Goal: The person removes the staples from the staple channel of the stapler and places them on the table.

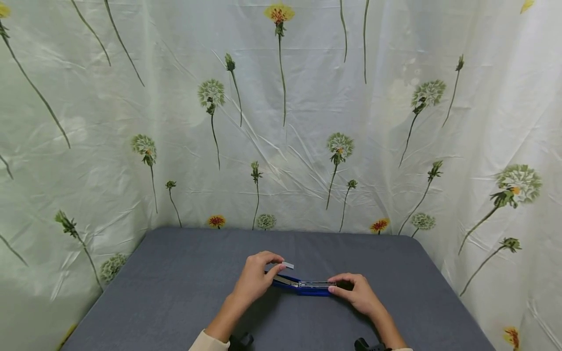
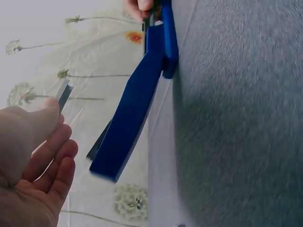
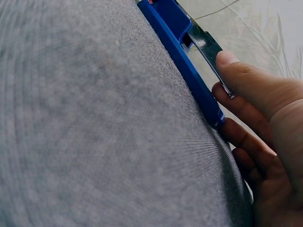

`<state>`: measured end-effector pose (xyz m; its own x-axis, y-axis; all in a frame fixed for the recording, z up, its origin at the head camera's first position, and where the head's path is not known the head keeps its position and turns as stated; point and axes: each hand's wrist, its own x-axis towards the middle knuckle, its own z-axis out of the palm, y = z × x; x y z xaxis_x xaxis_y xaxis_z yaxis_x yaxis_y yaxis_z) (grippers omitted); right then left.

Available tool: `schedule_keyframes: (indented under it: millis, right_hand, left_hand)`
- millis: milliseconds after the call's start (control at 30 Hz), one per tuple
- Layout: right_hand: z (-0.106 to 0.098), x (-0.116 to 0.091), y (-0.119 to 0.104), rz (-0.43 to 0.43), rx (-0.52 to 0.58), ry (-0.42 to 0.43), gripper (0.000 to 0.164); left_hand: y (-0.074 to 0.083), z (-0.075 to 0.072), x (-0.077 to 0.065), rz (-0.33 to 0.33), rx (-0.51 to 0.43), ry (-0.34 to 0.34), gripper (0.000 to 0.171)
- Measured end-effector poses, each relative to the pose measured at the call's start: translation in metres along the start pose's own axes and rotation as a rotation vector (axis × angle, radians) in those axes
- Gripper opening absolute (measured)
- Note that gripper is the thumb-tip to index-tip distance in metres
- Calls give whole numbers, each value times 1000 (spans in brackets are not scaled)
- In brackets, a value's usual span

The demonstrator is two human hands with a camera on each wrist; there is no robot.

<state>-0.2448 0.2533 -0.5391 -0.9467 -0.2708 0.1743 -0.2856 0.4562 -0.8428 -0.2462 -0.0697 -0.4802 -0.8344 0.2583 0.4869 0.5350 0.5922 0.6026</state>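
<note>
A blue stapler (image 1: 313,292) lies on the grey table with its top cover swung back to the left, so its metal magazine (image 3: 207,52) shows. My right hand (image 1: 361,294) pinches the end of that magazine between thumb and fingers, and other fingertips rest at the tip of the blue base in the right wrist view. Between thumb and forefinger, my left hand (image 1: 254,277) holds a short silver strip of staples (image 2: 64,96). The strip is above the raised cover (image 2: 128,113), apart from it. In the left wrist view the other left fingers are loosely bent.
Grey cloth covers the table (image 1: 184,278), whose back edge meets a pale curtain (image 1: 298,180) printed with dandelions. Curtain also hangs along the left and right sides. Dark wrist straps (image 1: 368,345) show near both forearms at the bottom.
</note>
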Motion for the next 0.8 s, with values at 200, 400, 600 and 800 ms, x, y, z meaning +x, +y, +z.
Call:
schedule_keyframes:
  millis: [200,400,600,800]
  right_hand:
    - [2,2,2,-2,-25,7,20]
    - [3,1,3,-6,-14,1,20]
    - [0,-1,-1,-3,13,-9,21]
    - [0,0,-1,0,-2,-10,21]
  left_hand:
    - [-6,-14,-3,-7,0,48,15]
    - [-13,-24,-7,-29,29,83,15]
    - [-20,-31,-12,-66,9,89,15]
    - [-33,-43,-18,-58,39,140,14]
